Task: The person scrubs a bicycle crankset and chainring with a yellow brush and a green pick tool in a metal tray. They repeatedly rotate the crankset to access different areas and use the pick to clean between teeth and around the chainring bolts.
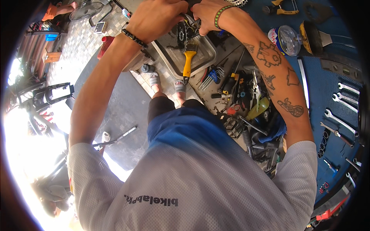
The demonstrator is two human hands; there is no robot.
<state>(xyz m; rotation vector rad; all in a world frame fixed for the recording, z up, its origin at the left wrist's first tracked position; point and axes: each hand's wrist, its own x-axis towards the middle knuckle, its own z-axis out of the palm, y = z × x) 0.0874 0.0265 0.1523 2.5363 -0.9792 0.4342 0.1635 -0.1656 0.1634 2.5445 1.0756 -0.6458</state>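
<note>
Both hands up at the far edge of the counter, over the metal tray (206,57).

Left hand (158,17): grip curled closed around the black toothed sprocket part (181,34), holding it from the left side, just above the tray. Beaded band on that wrist.

Right hand (206,15): fingers pinched together on the right side of the same part. I cannot tell what exactly they press on; the spot is hidden under my knuckles. Woven green band on that wrist.

How far along, as a judgement: the part is held up off the tray floor, dark and greasy-looking, and the brush (187,57) with the yellow handle lies in the tray, not in either hand. So the scrubbing looks paused or not finished; the work now is by hand on the part itself. Whether it is clean, I cannot tell.

Containers:
- Metal tray: shallow, rectangular, grey film on its floor. Holds the brush, bristles toward the far end, handle running out over the near rim. Liquid or only grime, I cannot tell.
- Clear round lidded tub (289,38), well to the right on the blue mat (320,88); contents not readable.

Near counter edge: loose heap of tools, a fan of hex keys (212,75), pliers. Spanners (339,121) laid in a row at the right side of the mat.
</note>
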